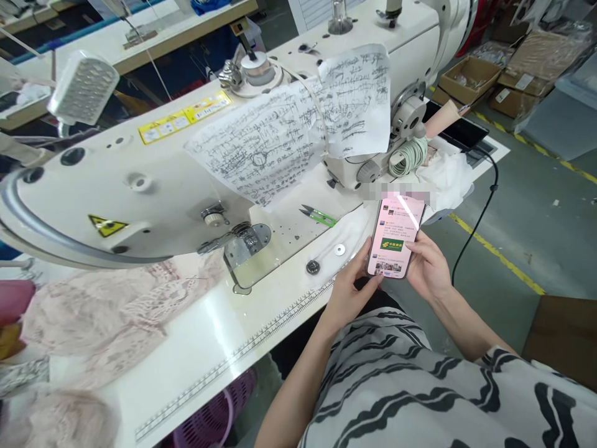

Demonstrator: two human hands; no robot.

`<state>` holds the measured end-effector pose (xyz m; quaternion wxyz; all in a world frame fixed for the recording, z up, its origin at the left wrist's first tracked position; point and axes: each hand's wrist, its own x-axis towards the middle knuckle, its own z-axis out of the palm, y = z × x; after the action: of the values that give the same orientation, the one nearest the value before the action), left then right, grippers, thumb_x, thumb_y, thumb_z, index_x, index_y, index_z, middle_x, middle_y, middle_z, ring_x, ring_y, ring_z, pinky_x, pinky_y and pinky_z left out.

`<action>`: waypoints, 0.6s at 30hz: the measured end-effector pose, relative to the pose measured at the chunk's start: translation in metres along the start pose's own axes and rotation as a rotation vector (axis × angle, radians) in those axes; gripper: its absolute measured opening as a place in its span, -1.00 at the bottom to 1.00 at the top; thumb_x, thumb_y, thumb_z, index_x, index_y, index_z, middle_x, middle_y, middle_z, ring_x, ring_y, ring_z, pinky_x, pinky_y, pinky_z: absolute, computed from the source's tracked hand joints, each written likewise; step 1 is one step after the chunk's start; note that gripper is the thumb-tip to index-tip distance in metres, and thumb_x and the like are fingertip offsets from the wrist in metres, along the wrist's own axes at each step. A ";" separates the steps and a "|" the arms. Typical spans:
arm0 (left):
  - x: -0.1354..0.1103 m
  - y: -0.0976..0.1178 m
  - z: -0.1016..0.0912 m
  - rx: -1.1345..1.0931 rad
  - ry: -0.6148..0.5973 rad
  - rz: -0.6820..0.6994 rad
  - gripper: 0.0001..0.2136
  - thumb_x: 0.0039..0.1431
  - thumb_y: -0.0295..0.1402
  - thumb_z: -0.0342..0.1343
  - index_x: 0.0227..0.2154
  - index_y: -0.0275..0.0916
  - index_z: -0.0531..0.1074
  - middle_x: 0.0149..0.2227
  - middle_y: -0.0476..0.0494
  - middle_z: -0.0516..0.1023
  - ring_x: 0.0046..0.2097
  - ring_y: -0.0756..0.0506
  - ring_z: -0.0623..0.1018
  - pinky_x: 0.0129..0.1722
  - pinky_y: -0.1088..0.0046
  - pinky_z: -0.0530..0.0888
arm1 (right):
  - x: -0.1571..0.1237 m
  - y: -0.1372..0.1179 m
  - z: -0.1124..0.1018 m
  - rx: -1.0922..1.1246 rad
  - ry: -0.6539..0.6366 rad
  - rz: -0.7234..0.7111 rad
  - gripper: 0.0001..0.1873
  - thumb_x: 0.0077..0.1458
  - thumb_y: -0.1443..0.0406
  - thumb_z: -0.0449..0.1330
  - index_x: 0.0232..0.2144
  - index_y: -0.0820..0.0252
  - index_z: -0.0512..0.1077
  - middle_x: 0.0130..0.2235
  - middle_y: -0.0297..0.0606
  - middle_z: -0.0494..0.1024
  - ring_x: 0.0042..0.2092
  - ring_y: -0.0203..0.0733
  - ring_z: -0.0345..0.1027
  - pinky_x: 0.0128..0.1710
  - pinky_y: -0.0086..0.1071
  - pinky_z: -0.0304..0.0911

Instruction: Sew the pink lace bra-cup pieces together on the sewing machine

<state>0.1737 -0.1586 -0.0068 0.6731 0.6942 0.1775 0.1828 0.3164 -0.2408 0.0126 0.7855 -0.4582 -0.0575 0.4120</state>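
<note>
A phone (395, 236) with a lit screen is held upright between both hands, just off the front right edge of the white sewing table (209, 336). My left hand (351, 286) grips its lower left edge, thumb at the side. My right hand (426, 267) wraps round its right edge from behind. The white sewing machine (153, 168) stands on the table to the left of the hands. Handwritten paper sheets (289, 134) hang over the machine's arm. Green thread snips (318, 215) lie on the machine bed. Pale pink lace fabric (107, 311) lies at the left of the table.
A coiled cable (408, 155) and white cloth (443, 177) sit at the table's right end. A black cord (482, 211) hangs down to the grey floor with yellow lines (504, 258). Cardboard boxes (471, 78) stand at the back right. A pink basket (209, 417) sits under the table.
</note>
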 end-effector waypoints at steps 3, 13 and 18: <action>0.001 0.000 0.000 0.006 0.003 0.016 -0.34 0.25 -0.36 0.12 0.34 -0.05 -0.03 0.20 -0.15 0.37 0.03 -0.11 0.49 0.09 0.27 0.45 | 0.000 0.000 0.000 0.020 0.008 0.008 -0.72 -0.09 0.35 0.23 -0.23 0.10 0.49 -0.12 -0.28 0.63 0.05 0.01 0.43 0.11 -0.04 0.33; 0.001 -0.001 0.000 0.026 0.011 0.035 -0.33 0.23 -0.36 0.14 0.33 -0.02 -0.01 0.26 -0.16 0.28 0.10 -0.17 0.47 0.08 0.27 0.47 | -0.002 -0.001 0.001 -0.019 -0.005 0.010 -0.61 -0.16 0.40 0.26 -0.19 0.08 0.47 -0.11 -0.28 0.62 0.08 0.04 0.40 0.10 0.00 0.33; 0.001 0.000 0.001 0.030 0.016 0.040 -0.33 0.22 -0.37 0.15 0.33 -0.03 0.00 0.27 -0.17 0.28 0.07 -0.16 0.49 0.04 0.28 0.50 | -0.002 -0.001 0.001 -0.016 -0.002 0.017 -0.58 -0.19 0.43 0.27 -0.19 0.08 0.47 -0.11 -0.29 0.62 0.06 0.03 0.42 0.10 -0.01 0.34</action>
<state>0.1748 -0.1588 -0.0071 0.6576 0.7060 0.1718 0.1989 0.3152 -0.2420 0.0140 0.7781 -0.4647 -0.0578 0.4186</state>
